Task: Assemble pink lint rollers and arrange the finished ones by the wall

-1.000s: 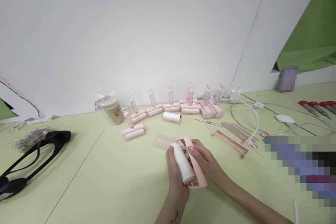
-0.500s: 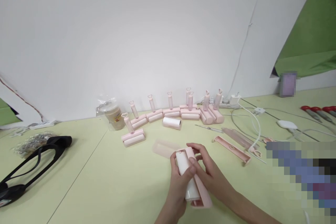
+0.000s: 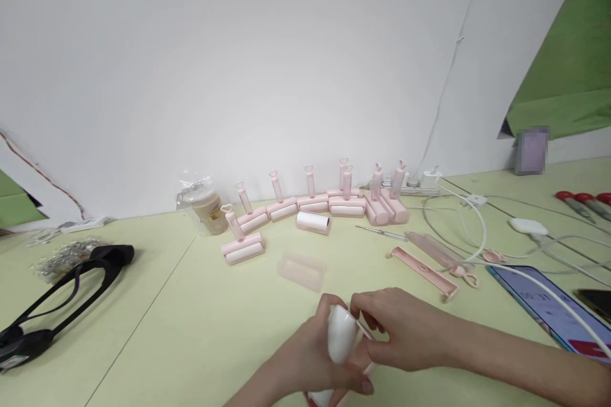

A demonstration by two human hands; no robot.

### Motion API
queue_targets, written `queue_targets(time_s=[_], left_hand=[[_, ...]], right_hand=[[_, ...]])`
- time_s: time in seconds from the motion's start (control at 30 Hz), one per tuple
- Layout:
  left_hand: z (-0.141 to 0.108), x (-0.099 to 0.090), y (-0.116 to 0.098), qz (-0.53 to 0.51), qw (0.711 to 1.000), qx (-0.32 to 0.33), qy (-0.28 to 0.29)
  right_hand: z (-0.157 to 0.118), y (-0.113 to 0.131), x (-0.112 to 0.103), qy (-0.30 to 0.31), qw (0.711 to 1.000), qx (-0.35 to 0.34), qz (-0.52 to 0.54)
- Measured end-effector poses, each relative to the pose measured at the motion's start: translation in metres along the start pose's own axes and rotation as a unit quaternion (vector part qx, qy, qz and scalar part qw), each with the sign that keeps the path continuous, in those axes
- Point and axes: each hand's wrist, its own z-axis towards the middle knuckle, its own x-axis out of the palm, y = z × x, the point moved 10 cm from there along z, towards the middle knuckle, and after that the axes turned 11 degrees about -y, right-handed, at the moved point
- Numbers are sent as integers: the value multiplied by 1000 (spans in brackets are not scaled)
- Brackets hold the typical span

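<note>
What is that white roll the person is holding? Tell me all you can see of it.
The white roll is a smooth, paper-like cylinder, standing roughly upright and tilted a little, low in the picture above the pale green table. The left hand wraps its lower part, hiding the bottom end. The right hand pinches near its top, where a pink plastic piece lies against it.

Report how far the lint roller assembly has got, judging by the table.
Done: a row of assembled pink lint rollers stands along the wall. In hand: the left hand grips a white roll, which the right hand touches at its top. Left: a loose roll, an open pink frame and a clear cover.
</note>
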Motion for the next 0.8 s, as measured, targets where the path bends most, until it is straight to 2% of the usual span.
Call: queue_targets(time_s=[0.17,0.4,0.6,0.7,0.8], left_hand=[[-2,10,4,104,993,10,56],[-15,16,-10,181,976,95,77],[-25,10,-17,219,965,106,93],[-28,8,-16,243,960,102,96],[-24,5,-13,253,960,94,71]], right_hand=[[-8,-9,16,78,996,34,37],[-21,16,14,73,997,-38,2],[-21,35,10,44,995,-87,33],[-17,34,12,44,994,-74,64],[-13,19,19,81,992,-4,101]])
